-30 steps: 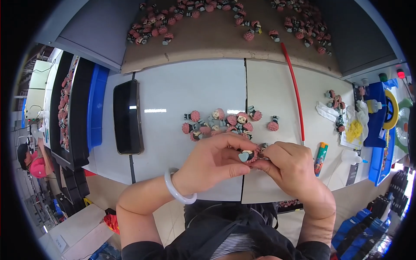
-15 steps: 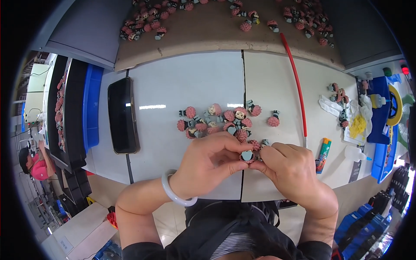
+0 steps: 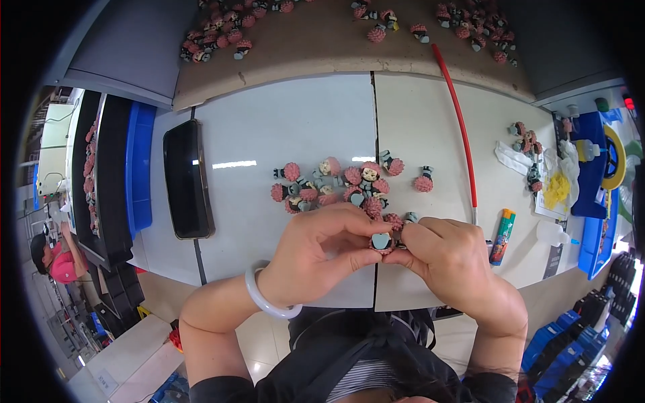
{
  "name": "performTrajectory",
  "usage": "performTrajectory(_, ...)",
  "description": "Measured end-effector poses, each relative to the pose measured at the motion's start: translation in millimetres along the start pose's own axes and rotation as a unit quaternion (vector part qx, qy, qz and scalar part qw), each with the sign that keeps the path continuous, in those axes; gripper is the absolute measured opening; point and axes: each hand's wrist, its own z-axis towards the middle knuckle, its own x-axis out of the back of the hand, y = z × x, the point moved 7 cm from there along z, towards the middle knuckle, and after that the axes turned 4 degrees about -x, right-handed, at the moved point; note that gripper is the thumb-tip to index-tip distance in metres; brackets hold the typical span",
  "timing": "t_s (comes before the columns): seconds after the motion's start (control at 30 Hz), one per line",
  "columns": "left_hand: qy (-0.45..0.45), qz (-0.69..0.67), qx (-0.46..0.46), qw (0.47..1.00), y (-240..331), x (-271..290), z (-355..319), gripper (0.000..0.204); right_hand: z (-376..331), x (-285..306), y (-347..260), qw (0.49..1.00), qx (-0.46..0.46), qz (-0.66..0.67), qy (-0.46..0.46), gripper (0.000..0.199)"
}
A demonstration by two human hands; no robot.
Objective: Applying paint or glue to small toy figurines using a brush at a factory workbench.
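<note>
Two hands pinch one small figure over a white table, above a pile of the same pieces.

Left hand (image 3: 322,252) and right hand (image 3: 443,258) meet, fingertips clamped on a pink-and-grey figure (image 3: 381,241). The loose pile (image 3: 342,185) beyond looks still unhandled, though finished pieces cannot be told apart.

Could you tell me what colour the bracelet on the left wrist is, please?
White, seen in the head view: bracelet.

Small pink-and-grey figurine (image 3: 382,242), grey heart-shaped base facing up, pinched between both hands' fingers (image 3: 363,254)
</note>
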Motion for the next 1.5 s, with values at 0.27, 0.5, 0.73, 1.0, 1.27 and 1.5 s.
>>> performTrajectory(0.27,0.006,0.015,-0.022,1.000,-1.4,1.9,-0.8,0.028,-0.9,-1.2,-1.2,1.000,0.000,-0.017,-0.003,0.030)
performTrajectory(0.5,-0.010,0.061,-0.049,0.997,1.0,2.7,-1.0,0.029,0.4,-2.1,4.7,1.000,-0.026,0.000,-0.012,0.030)
performTrajectory(0.73,-0.012,0.024,-0.031,0.999,-1.1,3.3,-1.3,0.030,0.4,-0.7,0.7,1.000,0.007,-0.006,0.002,0.030)
performTrajectory(1.0,-0.017,-0.015,-0.018,1.000,-1.2,2.4,-3.1,0.030,-1.4,1.1,-3.8,0.999,0.038,-0.024,0.027,0.031)
performTrajectory(1.27,-0.021,-0.038,0.001,0.999,-2.3,1.4,-2.2,0.030,-1.8,2.4,-5.5,0.998,0.050,-0.031,0.032,0.031)
performTrajectory(1.5,-0.026,-0.002,-0.005,1.000,-3.1,0.9,-1.0,0.031,-1.9,1.6,-3.2,0.998,0.042,-0.035,0.010,0.030)
